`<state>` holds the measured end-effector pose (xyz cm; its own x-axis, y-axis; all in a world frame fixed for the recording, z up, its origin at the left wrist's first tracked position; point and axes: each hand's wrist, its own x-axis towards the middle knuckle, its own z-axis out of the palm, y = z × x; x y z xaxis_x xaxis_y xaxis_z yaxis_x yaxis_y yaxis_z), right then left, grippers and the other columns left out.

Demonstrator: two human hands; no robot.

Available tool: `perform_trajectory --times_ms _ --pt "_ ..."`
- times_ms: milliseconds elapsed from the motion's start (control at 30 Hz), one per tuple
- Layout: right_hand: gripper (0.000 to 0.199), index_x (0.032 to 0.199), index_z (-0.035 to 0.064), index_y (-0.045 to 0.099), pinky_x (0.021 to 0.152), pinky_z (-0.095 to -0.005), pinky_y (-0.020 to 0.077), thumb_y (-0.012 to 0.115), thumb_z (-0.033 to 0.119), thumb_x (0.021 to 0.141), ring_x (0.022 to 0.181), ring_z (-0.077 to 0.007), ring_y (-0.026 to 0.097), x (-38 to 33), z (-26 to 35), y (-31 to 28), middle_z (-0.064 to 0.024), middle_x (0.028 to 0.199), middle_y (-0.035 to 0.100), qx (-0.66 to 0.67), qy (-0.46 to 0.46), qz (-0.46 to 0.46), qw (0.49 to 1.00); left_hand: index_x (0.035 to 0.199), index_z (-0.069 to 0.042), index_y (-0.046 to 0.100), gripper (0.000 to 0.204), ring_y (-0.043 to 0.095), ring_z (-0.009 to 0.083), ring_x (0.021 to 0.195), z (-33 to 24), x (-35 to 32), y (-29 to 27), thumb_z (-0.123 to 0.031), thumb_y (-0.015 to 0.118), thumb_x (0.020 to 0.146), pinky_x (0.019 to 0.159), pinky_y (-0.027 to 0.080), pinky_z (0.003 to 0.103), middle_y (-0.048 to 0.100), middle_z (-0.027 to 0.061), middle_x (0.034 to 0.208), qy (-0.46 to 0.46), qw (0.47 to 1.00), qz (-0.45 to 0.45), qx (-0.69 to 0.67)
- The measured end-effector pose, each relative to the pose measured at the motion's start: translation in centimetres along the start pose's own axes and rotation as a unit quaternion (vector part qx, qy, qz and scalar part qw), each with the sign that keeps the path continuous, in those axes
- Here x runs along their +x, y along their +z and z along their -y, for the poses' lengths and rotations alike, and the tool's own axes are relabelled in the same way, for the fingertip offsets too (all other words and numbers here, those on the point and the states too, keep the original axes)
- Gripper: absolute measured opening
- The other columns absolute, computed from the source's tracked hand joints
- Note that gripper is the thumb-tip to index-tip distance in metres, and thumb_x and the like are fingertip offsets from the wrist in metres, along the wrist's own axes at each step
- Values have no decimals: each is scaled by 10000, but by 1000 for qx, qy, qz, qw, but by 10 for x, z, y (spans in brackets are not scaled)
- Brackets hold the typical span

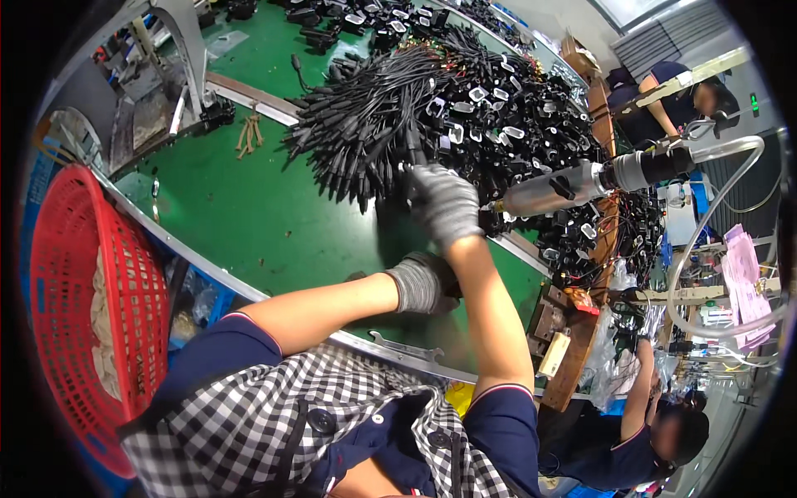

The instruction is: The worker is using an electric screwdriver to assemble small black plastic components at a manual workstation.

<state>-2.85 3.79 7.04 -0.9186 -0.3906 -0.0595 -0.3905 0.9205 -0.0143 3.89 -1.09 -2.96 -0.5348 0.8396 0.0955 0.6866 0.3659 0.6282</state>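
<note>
My right hand (444, 203), in a grey striped glove, is closed at the near edge of a large heap of black cables with moulded plugs (365, 116). What lies inside its fingers is hidden by the glove and the dark heap. My left hand (419, 282), in a grey glove with a dark palm, is nearer my body, partly behind my right forearm; its fingers do not show clearly. A cylindrical grey tool with a clear hose, seemingly an air screwdriver (552, 191), hangs to the right, its tip beside my right wrist.
Black housings (506, 124) fill the right of the green table (266, 220). A wrench (407, 349) lies at the near edge, small brown sticks (249, 137) at far left. A red basket (104, 307) stands left. Two people (614, 448) work on the right.
</note>
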Motion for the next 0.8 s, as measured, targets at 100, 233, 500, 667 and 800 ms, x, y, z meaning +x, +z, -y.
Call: perform_trajectory --times_ms 100,233,500,667,800 --pt "307 1074 87 562 785 -392 477 549 153 774 888 -292 606 -36 -36 14 -160 992 612 114 -32 -63 991 990 -91 599 381 610 329 812 -12 -7 -24 -370 567 732 730 479 434 636 155 869 -57 998 1 -26" --pt "293 1100 54 543 793 -374 474 523 176 833 928 -287 601 -47 -30 17 -163 1000 611 256 -12 -80 963 959 -113 619 366 611 326 817 -6 -5 -22 -384 580 717 724 479 429 640 146 870 -94 995 -20 -29" --pt "365 1142 45 517 863 -424 441 474 304 889 975 -333 572 31 -1 35 -198 1084 574 80 119 -175 974 876 -113 642 323 613 322 788 12 3 13 -383 582 709 706 480 425 645 131 859 16 995 -90 36" --pt "363 1090 28 533 822 -442 454 463 322 890 889 -352 588 16 11 19 -198 960 611 131 81 -53 987 823 -113 645 290 609 321 755 19 4 30 -369 575 706 681 479 433 646 123 810 38 985 -160 60" --pt "346 1097 26 536 716 -423 485 484 291 881 755 -346 605 -15 -3 8 -184 822 623 95 81 -88 988 816 -118 642 275 606 319 737 12 6 34 -359 574 702 656 480 435 643 117 770 -5 985 -166 -42"
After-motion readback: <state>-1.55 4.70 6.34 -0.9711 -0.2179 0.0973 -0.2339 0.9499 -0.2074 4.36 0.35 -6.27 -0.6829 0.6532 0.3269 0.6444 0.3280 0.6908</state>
